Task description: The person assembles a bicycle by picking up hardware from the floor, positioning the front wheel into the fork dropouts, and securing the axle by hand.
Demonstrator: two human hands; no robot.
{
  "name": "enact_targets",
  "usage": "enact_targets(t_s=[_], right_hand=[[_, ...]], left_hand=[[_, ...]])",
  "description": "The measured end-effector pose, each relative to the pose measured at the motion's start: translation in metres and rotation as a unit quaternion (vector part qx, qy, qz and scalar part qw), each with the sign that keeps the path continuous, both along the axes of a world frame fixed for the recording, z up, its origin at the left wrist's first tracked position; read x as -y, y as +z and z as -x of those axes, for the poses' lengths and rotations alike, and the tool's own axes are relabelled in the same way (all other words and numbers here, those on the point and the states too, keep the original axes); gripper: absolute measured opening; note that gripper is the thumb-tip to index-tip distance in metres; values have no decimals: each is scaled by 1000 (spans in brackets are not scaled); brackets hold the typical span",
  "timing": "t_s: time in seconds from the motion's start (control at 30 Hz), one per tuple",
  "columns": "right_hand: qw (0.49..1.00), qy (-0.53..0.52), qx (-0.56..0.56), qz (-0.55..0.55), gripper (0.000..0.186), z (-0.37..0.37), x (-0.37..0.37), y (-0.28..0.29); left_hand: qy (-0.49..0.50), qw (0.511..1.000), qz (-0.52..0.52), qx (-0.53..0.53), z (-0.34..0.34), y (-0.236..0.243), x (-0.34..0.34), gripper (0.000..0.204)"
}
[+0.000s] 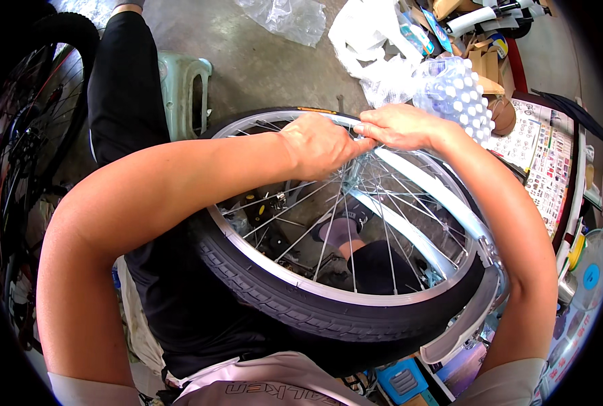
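Observation:
A bicycle wheel with a black tyre point(294, 312) and a silver rim point(355, 298) lies tilted across my lap. A light blue fork point(426, 179) straddles it, and its two legs run to the hub point(354, 177). My left hand point(321, 145) is closed above the axle end, its index finger reaching toward the right hand. Opposite it, my right hand point(399, 127) has its fingers pressed together at the upper fork tip. The fingertips of both hands meet there; what they pinch is hidden. A grey mudguard point(460, 335) curves beside the tyre at the right.
A pale green stool point(179, 95) stands beyond my left forearm. Another bicycle wheel point(78, 40) is at the left. Plastic-wrapped bottles point(450, 95) and white bags point(365, 40) lie far right. A printed sheet point(545, 162) and a blue box point(401, 382) are on the right.

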State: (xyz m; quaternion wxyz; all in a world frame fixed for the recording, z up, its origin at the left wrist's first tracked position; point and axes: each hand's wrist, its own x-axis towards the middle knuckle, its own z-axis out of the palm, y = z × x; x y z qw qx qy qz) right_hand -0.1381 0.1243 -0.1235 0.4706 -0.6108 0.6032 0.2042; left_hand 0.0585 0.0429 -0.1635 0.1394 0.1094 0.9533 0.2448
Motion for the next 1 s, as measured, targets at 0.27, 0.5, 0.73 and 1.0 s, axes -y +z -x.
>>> enact_targets(t_s=[0.27,0.5,0.73,1.0], right_hand=[[1000,9,-15,4,46,-5,8,5],[992,-111,53,-37,41,12,-7,4],[994,-76,41,-63,51,25,-16,27],[994,86,-44,51,79,-4,-22,68]], left_hand=[[3,999,12,-31,-2,-13,-1,65],[3,998,41,-39,-6,-2,-3,69],[-19,999,48,-14,-2,0,-3,71],[113,989,-95,-24,-30,42,52,51]])
